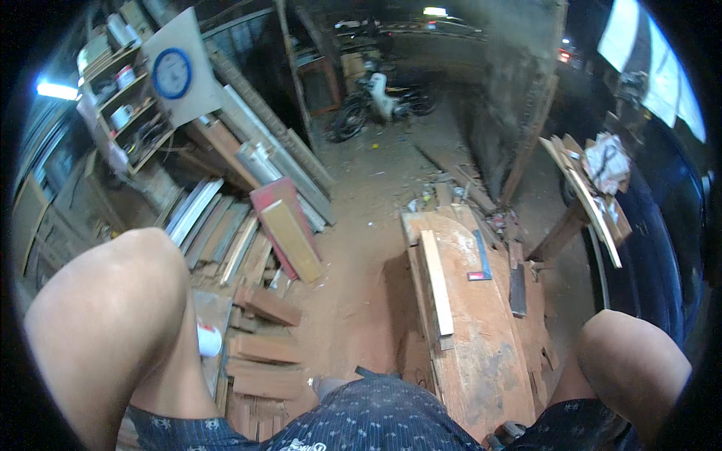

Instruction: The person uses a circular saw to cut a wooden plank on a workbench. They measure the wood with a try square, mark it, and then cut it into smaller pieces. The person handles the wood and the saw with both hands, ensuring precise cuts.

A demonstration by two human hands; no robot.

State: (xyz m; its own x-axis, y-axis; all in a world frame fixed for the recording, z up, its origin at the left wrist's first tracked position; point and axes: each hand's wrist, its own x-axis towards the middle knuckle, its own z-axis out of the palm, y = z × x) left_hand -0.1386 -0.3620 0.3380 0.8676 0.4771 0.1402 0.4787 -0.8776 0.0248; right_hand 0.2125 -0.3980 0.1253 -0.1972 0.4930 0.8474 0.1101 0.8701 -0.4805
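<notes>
Neither of my hands is in view. My bent left arm (113, 301) fills the left side, elbow forward, its forearm running out past the rim. On the right, my right arm (632, 353) is bent the same way, with its hand hidden beyond the edge. Between them, to the right of my body, stands a dusty wooden workbench (489, 361). A pale strip of wood (437, 282) lies along its left side. Farther right on the bench top rests an L-shaped square (482, 255) with a blue blade and a red-and-dark stock.
Wood blocks (263, 348) and boards (214, 225) are stacked at the left, by a white tin (209, 340). A shelf (124, 94) and a blue-rimmed clock (172, 74) stand behind. A motorcycle (383, 98) is parked far ahead. A loaded plank stand (583, 192) is at right.
</notes>
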